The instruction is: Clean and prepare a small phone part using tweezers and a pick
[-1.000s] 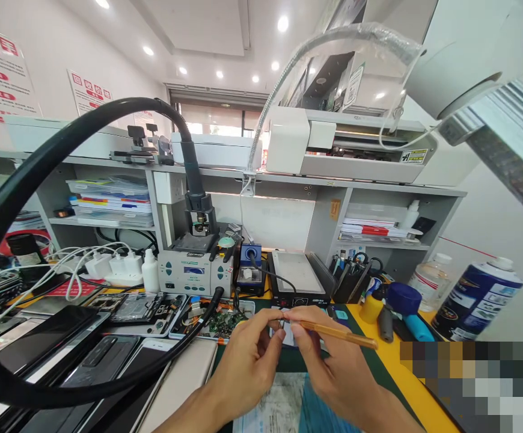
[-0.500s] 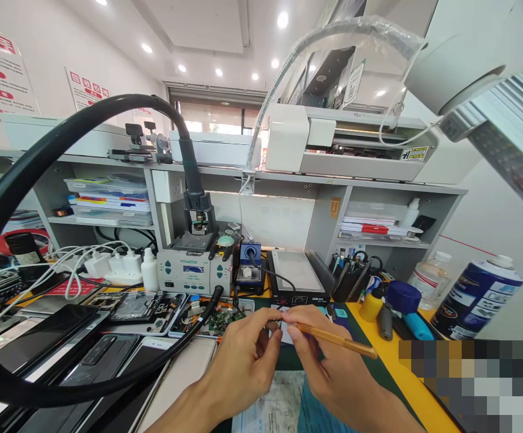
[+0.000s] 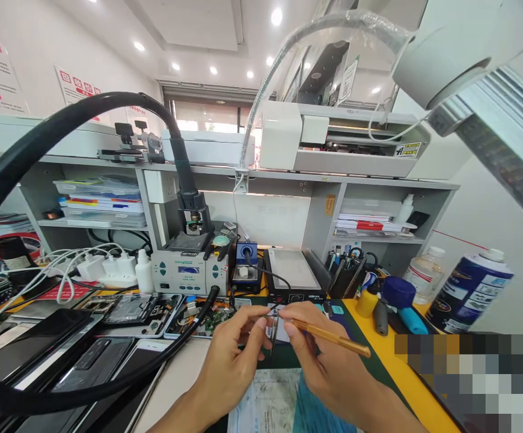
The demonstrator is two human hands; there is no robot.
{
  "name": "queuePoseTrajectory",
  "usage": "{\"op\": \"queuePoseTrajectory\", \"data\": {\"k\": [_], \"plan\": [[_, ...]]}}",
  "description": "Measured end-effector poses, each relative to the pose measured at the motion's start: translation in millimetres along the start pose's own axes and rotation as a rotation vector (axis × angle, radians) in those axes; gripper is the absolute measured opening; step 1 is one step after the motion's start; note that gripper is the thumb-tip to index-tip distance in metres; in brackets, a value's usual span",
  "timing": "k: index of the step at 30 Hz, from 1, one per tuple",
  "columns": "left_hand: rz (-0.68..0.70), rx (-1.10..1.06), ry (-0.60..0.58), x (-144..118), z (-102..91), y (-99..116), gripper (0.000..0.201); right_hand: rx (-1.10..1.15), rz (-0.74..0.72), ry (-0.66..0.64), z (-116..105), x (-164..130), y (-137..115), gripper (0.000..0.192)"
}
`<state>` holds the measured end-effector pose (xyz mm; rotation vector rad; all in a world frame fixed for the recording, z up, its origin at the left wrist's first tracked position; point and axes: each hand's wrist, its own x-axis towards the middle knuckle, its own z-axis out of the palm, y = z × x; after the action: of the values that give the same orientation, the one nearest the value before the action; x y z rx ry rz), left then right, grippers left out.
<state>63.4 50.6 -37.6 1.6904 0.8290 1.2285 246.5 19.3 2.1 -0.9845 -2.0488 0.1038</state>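
**Two hands pinch a small part over a crowded repair bench**

A thick black rubber hose [image 3: 40,138] loops across the left half of the view, glossy and round, and ends in a holder on the grey boxy rework station [image 3: 189,272]. Behind it a grey shelf unit [image 3: 315,186] carries a white machine [image 3: 342,144]. Flat dark phones [image 3: 63,343] lie packed side by side on the left of the bench, some with their backs open. At the right stand a blue and white spray can [image 3: 469,291], a clear bottle [image 3: 425,272] and a black holder of tools [image 3: 347,278].

The left hand [image 3: 232,367] and the right hand [image 3: 329,361] meet above the dark green mat [image 3: 288,355], in front of the black hotplate [image 3: 291,276]. The right hand's thumb and fingers are pressed around slim orange-tan tweezers [image 3: 333,338], which slant down to the right. The left hand's thumb and forefinger are closed on a small thin part [image 3: 273,328], right at the tweezers' tip; it is too small to make out.

The lower right corner is blurred into blocks, and both forearms are cut off at the bottom edge.
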Motion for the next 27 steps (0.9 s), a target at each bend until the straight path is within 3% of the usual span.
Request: {"op": "queuePoseTrajectory", "data": {"k": [17, 27], "plan": [[0.114, 0.021, 0.045, -0.5, 2.4, -3.5, 0.027, -0.037, 0.004, -0.011, -1.2, 0.4, -1.1, 0.018], [0.071, -0.005, 0.042, -2.1, 1.2, -1.2, 0.026, -0.056, -0.023, 0.004, -1.2, 0.1, -0.6, 0.020]]}}
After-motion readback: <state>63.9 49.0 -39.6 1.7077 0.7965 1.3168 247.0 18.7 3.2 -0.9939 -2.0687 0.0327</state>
